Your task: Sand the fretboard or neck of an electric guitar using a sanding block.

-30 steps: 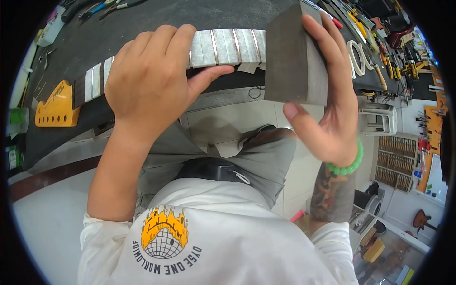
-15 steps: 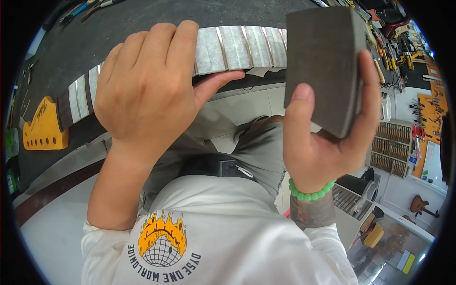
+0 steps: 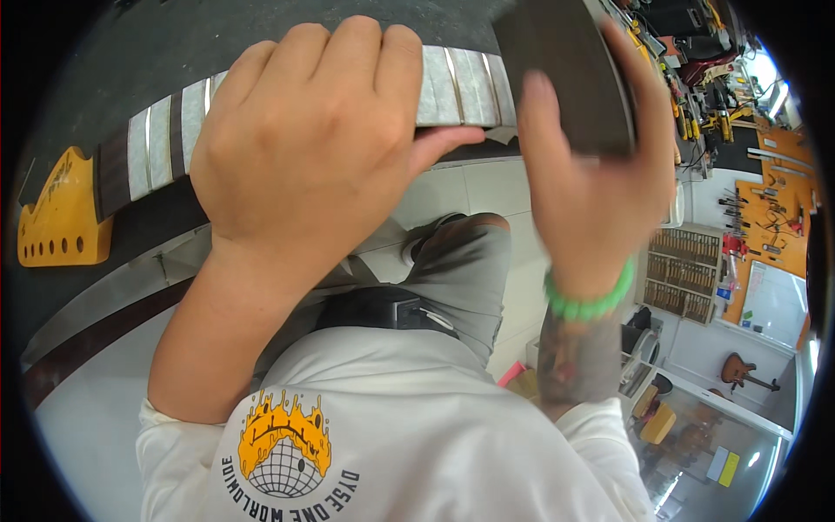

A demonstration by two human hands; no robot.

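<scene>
My left hand [image 3: 309, 139] is closed over a guitar neck [image 3: 490, 91] that runs across the upper part of my view, along the edge of the dark tabletop [image 3: 143, 48]. My knuckles arch above the fretboard, and my thumb stretches toward the right along the edge nearest me. Pale strips [image 3: 437, 103] cover most of the board between the metal frets, with some dark wood bare toward the left. At that left end sits the yellow-orange headstock [image 3: 65, 217], pierced by a row of round holes.

My right hand [image 3: 600, 191] grasps a dark grey-brown block [image 3: 565, 83], thumb on its left side and fingers along its right. The block is tilted, close by the right end of the neck that I can see; whether the two touch, I cannot tell. This hand is blurred, as is the green bead bracelet [image 3: 591, 300] on its wrist.

Below my arms are my white shirt [image 3: 417, 435], a black pouch [image 3: 370, 309] at my waist and my grey shorts [image 3: 452, 270], over pale floor tiles [image 3: 487, 187]. Off to the right, tools hang on an orange board [image 3: 770, 226], above a whiteboard [image 3: 774, 300] and a brown guitar [image 3: 739, 370].
</scene>
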